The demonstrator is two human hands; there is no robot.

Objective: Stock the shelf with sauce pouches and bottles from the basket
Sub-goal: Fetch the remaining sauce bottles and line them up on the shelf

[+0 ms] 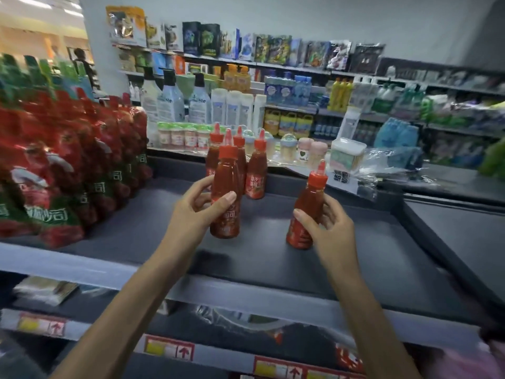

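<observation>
Currently the stocking appears to be partly complete: the left portion of the dark grey metal shelf (341,258) carries a dense row of red and green stand-up sauce pouches (68,181), and a small group of red plastic sauce bottles with pointed red caps (247,160) stands upright toward the rear centre. The basket is not in view, so the amount of stock left cannot be determined; the wide bare area at the centre and right of the shelf suggests that more bottles can be placed. Two further bottles are in transit. The left hand (196,212) is closed around the left-hand red sauce bottle (225,198), with the thumb across the front label and the fingers behind; this bottle is upright, directly in front of the rear group, and its base appears to hang just above the shelf surface. The right hand (325,228) grips the right-hand red sauce bottle (307,212) at the lower body, fingers wrapped from the right side; this bottle tilts slightly, well apart from the rear group, and its base is at or just above the shelf surface. Contact cannot be confirmed for either.
</observation>
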